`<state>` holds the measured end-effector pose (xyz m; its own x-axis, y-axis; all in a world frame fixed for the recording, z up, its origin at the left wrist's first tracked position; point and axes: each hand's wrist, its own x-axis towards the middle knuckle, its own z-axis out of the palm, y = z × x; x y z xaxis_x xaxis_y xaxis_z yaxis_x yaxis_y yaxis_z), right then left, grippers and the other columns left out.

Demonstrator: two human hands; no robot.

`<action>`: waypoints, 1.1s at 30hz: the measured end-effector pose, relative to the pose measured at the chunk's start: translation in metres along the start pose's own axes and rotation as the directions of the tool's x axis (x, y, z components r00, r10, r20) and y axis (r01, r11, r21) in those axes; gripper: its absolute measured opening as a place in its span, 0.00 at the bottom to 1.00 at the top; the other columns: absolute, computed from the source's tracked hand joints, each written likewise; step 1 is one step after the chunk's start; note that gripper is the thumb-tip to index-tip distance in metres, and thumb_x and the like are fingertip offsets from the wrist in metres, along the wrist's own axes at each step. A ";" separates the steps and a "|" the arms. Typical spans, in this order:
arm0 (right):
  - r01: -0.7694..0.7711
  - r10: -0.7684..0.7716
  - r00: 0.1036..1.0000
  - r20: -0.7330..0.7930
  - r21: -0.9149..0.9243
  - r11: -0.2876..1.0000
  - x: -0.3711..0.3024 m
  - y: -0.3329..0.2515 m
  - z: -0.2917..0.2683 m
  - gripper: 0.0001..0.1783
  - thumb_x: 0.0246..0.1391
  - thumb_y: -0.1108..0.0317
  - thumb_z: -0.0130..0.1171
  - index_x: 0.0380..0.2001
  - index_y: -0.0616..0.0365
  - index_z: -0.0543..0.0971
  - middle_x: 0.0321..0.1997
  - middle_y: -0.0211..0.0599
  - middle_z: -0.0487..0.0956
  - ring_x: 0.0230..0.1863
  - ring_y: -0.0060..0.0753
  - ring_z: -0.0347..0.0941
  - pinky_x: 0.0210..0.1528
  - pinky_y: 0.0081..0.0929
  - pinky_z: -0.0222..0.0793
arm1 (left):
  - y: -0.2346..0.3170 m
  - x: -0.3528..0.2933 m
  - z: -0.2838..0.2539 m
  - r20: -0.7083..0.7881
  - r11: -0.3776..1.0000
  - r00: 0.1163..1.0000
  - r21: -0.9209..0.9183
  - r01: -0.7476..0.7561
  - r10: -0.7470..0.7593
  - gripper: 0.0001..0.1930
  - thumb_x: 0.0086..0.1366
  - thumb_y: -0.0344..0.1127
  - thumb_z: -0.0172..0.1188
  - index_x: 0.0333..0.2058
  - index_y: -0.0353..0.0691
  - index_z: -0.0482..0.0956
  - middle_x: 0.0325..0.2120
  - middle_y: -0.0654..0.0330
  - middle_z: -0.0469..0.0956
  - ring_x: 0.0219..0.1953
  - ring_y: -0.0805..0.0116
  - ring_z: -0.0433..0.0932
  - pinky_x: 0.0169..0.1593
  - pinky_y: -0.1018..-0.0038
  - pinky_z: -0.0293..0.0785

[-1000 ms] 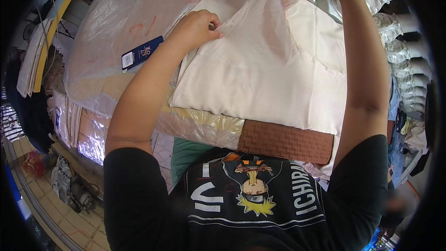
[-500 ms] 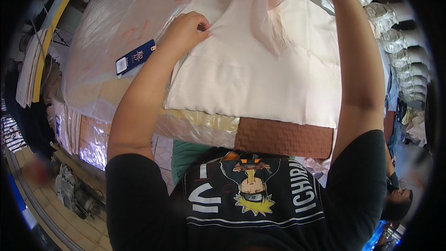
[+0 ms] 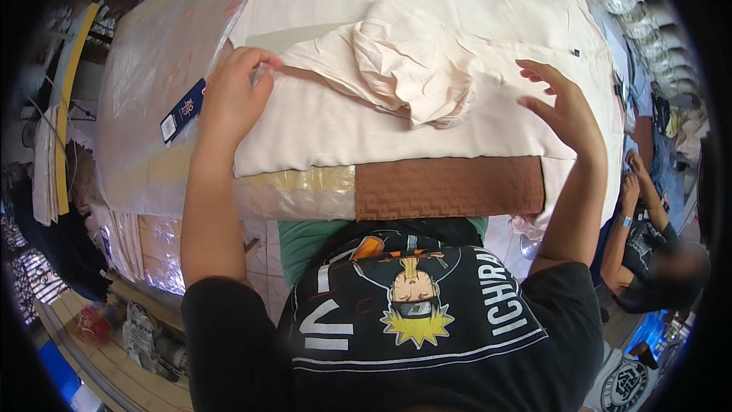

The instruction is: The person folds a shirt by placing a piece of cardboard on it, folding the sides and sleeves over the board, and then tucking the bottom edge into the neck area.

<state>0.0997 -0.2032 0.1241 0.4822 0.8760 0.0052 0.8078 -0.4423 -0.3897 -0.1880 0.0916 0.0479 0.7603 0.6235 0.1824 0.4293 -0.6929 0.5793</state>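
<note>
A pale pink garment [image 3: 305, 126] lies spread over a wrapped, padded surface, with a crumpled bunch [image 3: 412, 61] of the same cloth heaped on its middle. My left hand [image 3: 240, 91] is at the left side of the garment, thumb and fingers curled together at the tip of a fold that runs to the bunch. That fold looks slightly lifted at my fingertips. To the right of the bunch, my right hand [image 3: 560, 103] hovers over the cloth, fingers apart and holding nothing. Beside my left wrist lies a dark blue hang tag [image 3: 183, 113] with a white label.
Clear plastic film [image 3: 171, 53] covers the padded surface at left. A brown textured cloth [image 3: 450, 187] hangs at the near edge. Plastic-wrapped rolled goods [image 3: 648, 23] line the far right. Another person [image 3: 644, 236] works at the right. A yellow bar [image 3: 76, 91] stands at left.
My right hand has come back from the far side and let go of the lifted cloth, which now lies bunched on the garment. My left hand has shifted left.
</note>
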 end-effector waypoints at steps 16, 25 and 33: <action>-0.279 0.338 0.923 -0.187 0.280 0.918 0.023 0.002 0.100 0.20 0.45 0.57 0.65 0.37 0.62 0.77 0.29 0.43 0.79 0.29 0.36 0.75 0.32 0.29 0.69 | 0.043 0.057 0.074 0.029 0.978 0.978 0.015 0.207 -0.208 0.14 0.57 0.42 0.59 0.38 0.41 0.80 0.36 0.53 0.79 0.40 0.56 0.78 0.44 0.67 0.72; -0.206 0.498 0.866 -0.040 0.880 0.428 0.034 0.029 0.059 0.18 0.54 0.60 0.59 0.40 0.63 0.74 0.30 0.34 0.79 0.24 0.19 0.72 0.29 0.16 0.69 | 0.044 0.023 0.055 -0.004 0.954 0.954 -0.025 0.299 -0.299 0.12 0.57 0.42 0.57 0.33 0.40 0.81 0.31 0.54 0.80 0.35 0.58 0.79 0.40 0.67 0.72; -0.265 0.526 0.843 0.111 0.937 0.227 0.026 0.039 0.076 0.37 0.51 0.56 0.62 0.55 0.72 0.63 0.45 0.45 0.75 0.40 0.31 0.75 0.38 0.22 0.73 | 0.057 0.037 0.056 -0.010 0.972 0.977 0.106 0.211 -0.211 0.16 0.58 0.47 0.57 0.38 0.42 0.79 0.38 0.56 0.79 0.44 0.58 0.76 0.49 0.61 0.67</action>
<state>0.1181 -0.1833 0.0390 0.7936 0.5275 -0.3031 -0.2624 -0.1527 -0.9528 -0.1081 0.0551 0.0434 0.6480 0.7590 0.0638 0.6290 -0.5805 0.5171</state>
